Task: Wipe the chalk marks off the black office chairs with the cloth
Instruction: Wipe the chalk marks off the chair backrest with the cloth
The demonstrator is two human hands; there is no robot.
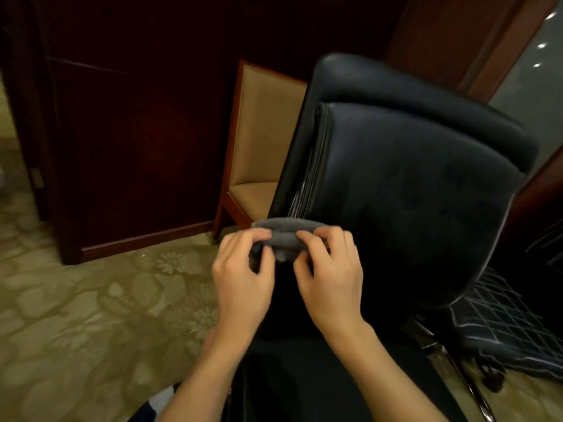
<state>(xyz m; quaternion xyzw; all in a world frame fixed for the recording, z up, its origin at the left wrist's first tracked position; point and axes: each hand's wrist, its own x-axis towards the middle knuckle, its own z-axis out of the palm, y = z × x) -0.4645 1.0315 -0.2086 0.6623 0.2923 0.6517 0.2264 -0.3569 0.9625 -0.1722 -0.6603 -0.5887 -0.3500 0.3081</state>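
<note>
Grey cloth (285,239), folded, long axis left-right, pinched at its ends by left hand (243,280) and right hand (330,275), just near-left of black office chair (405,190) backrest.

Dim indoor scene, warm yellowish cast. Dark wood panelling (137,117) at upper left nearly black, detail lost. Small bright ceiling-light reflections (542,45) on glossy surface at upper right; only strong highlights in frame. Soft sheen along top edge of black office chair (411,166), thin glints on its side seam. Patterned carpet (76,300) moderately lit, soft. Overall mild blur, low sharpness; wide-angle bending of verticals toward edges. Both hands evenly lit, no hard shadows.
</note>
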